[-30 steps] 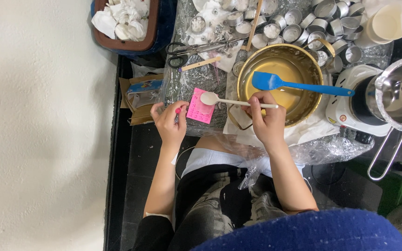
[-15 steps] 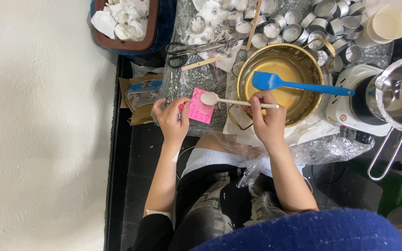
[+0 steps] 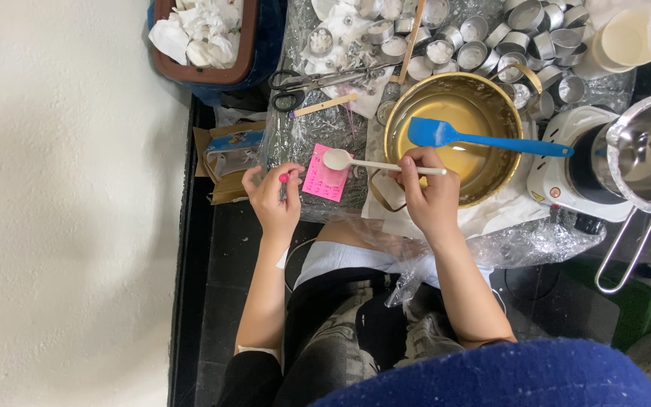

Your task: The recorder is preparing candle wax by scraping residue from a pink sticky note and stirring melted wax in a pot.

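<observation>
Over the pink mould [image 3: 324,182], the bowl of the white spoon [image 3: 337,159] hangs level, its handle running back to the right hand [image 3: 429,197], whose grip is clenched on the handle's end with the thumb on top. The mould lies on the crinkled plastic sheet [image 3: 295,136] that covers the desk, just below the spoon's bowl and beside the left hand [image 3: 274,200]. That hand's grip is pinched shut on a small pin [image 3: 283,181] with a pink head, held just left of the mould.

Half a second ago the left hand sat closer in, with its fingers at the mould's edge; now it has drawn slightly away to the left, and the mould lies free of it. The spoon and the right hand have scarcely moved over the last second. I judge that the spoon is being held steady above the mould while the left hand readies the pin.

Behind the right hand stands the brass pot [image 3: 453,136] of yellowish liquid with a blue spatula [image 3: 476,137] laid across its rim. Farther right is a white hotplate [image 3: 566,162] with a steel pan [image 3: 646,151]. Beyond the mould lie scissors [image 3: 318,79] and a crowd of small metal cups [image 3: 484,41].
</observation>
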